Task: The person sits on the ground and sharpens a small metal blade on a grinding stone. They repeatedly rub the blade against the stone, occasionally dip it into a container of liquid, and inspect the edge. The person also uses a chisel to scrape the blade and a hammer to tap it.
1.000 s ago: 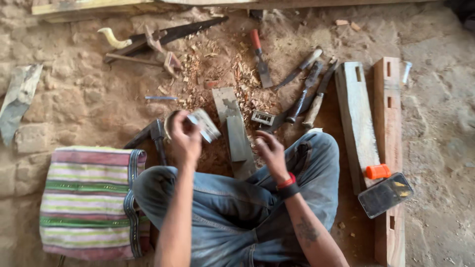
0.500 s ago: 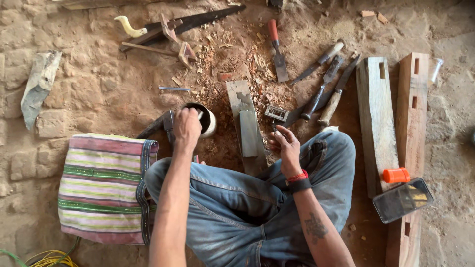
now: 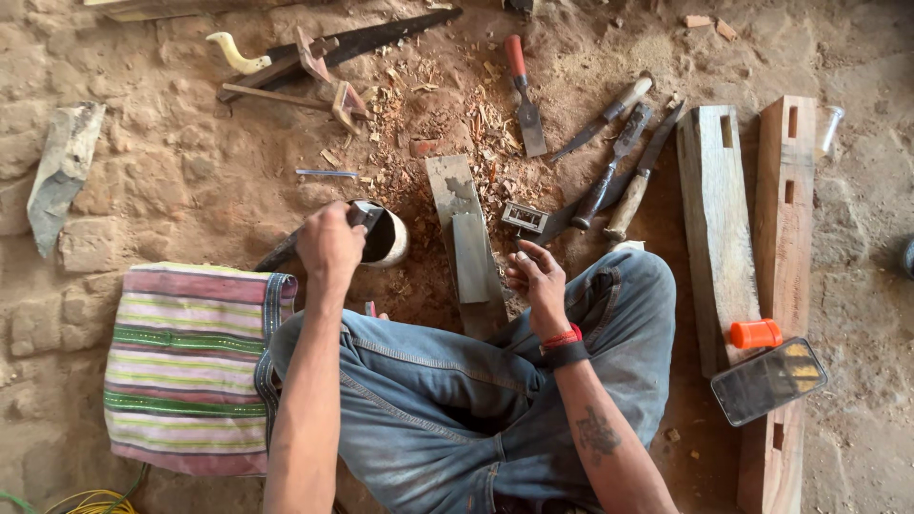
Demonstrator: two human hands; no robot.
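I sit cross-legged in jeans on a dirt floor. My left hand (image 3: pixel 328 249) grips a small dark metal blade (image 3: pixel 367 216) and holds its end inside a small round bowl (image 3: pixel 392 249) on the ground. My right hand (image 3: pixel 538 276) hangs loose with nothing in it, fingers apart, just right of a grey sharpening stone (image 3: pixel 469 255) set on a narrow wooden board (image 3: pixel 449 183). A red band and a black band are on that wrist.
Several chisels (image 3: pixel 609 181) and a red-handled one (image 3: pixel 522 95) lie beyond the board among wood chips. A saw (image 3: pixel 367 38) is at the back. Two mortised beams (image 3: pixel 719 219) carry a phone (image 3: pixel 769 381) and an orange cap (image 3: pixel 755 333). A striped cloth (image 3: pixel 190 366) lies left.
My left hand has gone from holding the blade up in front of me down to the bowl. My right hand has lowered and settled beside the sharpening stone.
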